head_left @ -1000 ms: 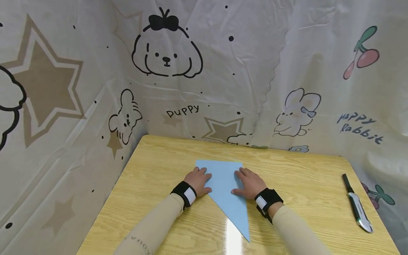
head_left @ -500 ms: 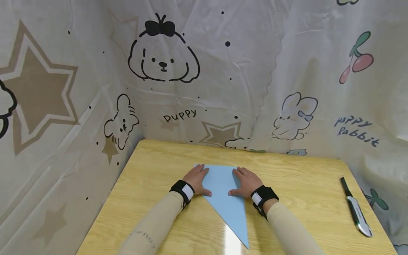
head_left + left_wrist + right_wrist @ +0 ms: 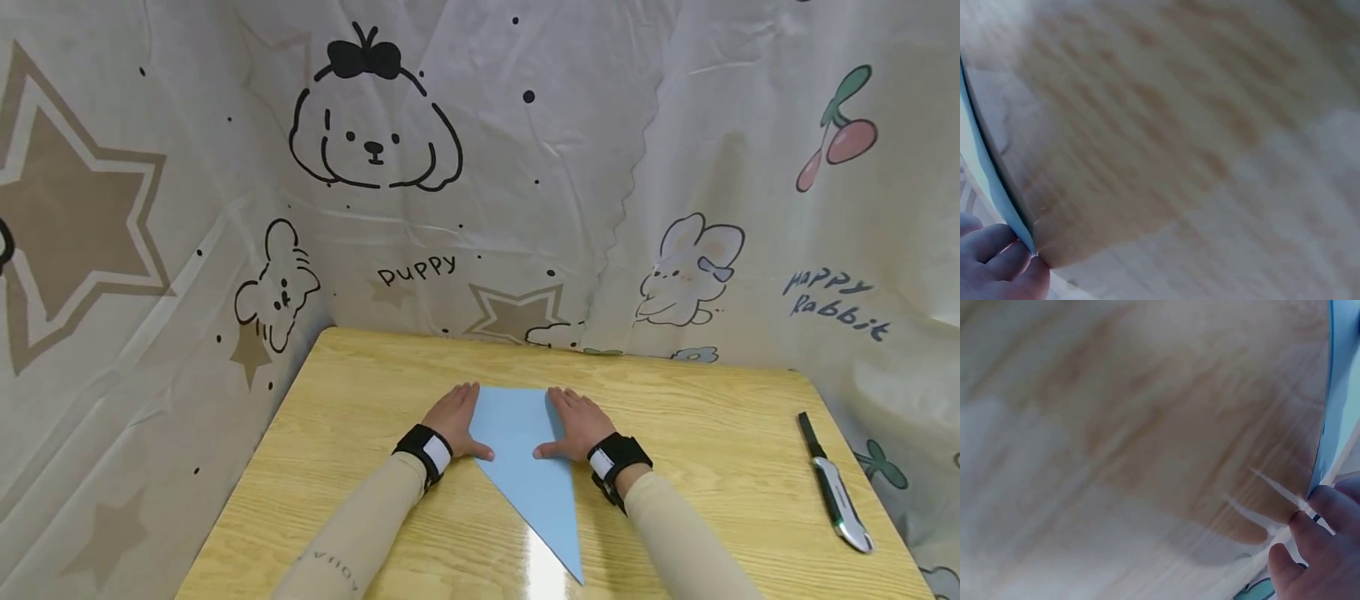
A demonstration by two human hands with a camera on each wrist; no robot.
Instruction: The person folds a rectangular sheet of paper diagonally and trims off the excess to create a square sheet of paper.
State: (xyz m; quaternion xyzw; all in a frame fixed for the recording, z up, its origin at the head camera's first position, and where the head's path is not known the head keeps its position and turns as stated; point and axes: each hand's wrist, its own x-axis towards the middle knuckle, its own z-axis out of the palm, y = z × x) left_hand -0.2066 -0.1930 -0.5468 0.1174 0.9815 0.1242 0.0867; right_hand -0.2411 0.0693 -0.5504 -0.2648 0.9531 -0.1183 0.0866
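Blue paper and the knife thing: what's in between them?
In the head view, between the blue paper and the knife-like tool come the right hand, its black wristband and the sleeve, then bare tabletop.

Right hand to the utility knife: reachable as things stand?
Probably yes: the right hand touches the blue paper, but no object shows on the tabletop between there and the utility knife.

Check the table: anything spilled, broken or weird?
Nothing looks spilled or broken. The blue paper looks lopsided, tapering to one point toward the person, but I see no tear. The white streak beside its tip is probably just light on the shiny table.
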